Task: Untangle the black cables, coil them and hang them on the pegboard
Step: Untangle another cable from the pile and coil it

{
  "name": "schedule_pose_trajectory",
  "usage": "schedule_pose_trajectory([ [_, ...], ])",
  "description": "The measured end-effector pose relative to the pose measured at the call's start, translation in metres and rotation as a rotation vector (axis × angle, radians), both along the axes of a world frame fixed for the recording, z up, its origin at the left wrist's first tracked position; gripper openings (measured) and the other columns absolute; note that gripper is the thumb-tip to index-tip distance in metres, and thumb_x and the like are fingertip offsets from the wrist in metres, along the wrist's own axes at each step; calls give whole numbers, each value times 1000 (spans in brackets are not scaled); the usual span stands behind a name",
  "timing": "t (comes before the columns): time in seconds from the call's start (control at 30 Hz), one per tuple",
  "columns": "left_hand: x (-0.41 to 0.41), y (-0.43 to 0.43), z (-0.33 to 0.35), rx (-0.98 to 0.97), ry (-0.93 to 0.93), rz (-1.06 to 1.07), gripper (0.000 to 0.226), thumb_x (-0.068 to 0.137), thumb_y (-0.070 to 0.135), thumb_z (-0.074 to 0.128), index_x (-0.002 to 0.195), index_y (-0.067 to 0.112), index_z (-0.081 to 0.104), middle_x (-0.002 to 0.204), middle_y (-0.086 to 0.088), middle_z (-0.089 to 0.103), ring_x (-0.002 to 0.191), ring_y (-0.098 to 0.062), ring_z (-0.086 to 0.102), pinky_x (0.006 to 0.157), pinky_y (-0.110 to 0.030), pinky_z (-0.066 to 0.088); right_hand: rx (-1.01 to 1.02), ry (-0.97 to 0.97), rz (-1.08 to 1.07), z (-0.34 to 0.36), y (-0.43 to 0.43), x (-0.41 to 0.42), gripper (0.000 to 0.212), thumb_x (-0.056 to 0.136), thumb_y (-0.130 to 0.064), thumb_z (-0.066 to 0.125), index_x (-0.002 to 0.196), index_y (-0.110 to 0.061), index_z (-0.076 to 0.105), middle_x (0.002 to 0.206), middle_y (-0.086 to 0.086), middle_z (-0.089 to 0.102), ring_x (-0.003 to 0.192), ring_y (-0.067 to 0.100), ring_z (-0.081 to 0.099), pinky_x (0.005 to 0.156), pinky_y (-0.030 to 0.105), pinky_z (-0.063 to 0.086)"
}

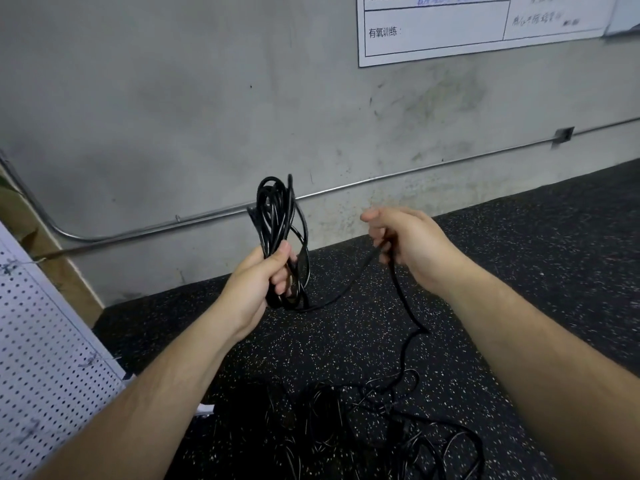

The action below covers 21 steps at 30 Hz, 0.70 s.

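Note:
My left hand (258,282) grips a coil of black cable (275,209) around its middle; the loops stand up above my fist and hang below it. From the coil a loose strand (346,289) runs right to my right hand (405,240), whose curled fingers hold it. Below that hand the cable drops in a wavy line (405,344) to a tangle of black cables (398,424) on the floor. The white pegboard (41,358) leans at the left edge.
A grey concrete wall (207,98) with a metal conduit pipe (381,180) stands ahead. A white printed sheet (450,32) hangs at the upper right. The floor (536,244) is black speckled rubber. A brown panel (24,220) stands behind the pegboard.

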<state>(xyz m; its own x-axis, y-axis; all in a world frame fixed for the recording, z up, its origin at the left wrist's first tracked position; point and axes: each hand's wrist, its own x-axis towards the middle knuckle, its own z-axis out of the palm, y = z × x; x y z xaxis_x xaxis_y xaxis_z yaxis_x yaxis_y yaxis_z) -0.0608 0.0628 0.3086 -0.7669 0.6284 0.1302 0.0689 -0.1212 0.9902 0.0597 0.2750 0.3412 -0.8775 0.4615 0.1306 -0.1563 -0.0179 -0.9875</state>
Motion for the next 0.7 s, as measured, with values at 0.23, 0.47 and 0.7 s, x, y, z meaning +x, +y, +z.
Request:
schedule_pose_trajectory([
  [0.23,25,0,3,-158,216,-105,31,85,42,61,95,12,64,59,13,47,58,-8,40,69,-27,39,458,-303,199,3,5,12,8,99,-23,62,104,-18,66,92,0,64,80,15,59,72,30,53],
  [0.47,29,8,11,-21,81,-84,25,87,36,62,93,12,62,64,4,38,54,-7,38,56,-15,43,562,-516,608,-47,-42,5,73,90,-31,73,152,-31,36,150,-12,48,137,9,46,119,34,28],
  [0.7,28,4,19,35,16,-117,25,88,37,65,90,12,62,66,4,35,52,-7,35,51,-16,40,719,-558,548,-73,-59,-11,35,99,-54,56,83,-25,68,77,-13,71,73,-3,66,80,29,48],
])
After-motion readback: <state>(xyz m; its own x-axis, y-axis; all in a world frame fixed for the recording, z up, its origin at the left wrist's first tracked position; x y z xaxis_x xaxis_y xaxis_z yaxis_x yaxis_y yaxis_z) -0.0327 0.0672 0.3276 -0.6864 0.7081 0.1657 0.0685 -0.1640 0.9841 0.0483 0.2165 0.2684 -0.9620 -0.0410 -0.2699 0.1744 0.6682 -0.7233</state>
